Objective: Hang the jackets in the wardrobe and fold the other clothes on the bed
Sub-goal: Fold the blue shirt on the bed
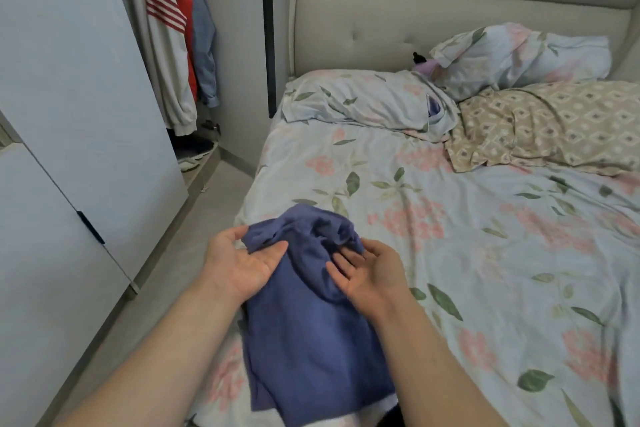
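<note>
Blue cloth garment (pixel 311 340) is lying lengthwise on the floral-sheeted bed (pixel 485 253), pointing toward the floral pillow (pixel 356 97); left hand (pixel 242 263) and right hand (pixel 370 274), both open-fingered, are touching it.

No text, label, brand or number is showing legibly anywhere in view. The white jacket (pixel 162 45) hanging at eleven o'clock is showing only red stripes, without lettering.
</note>
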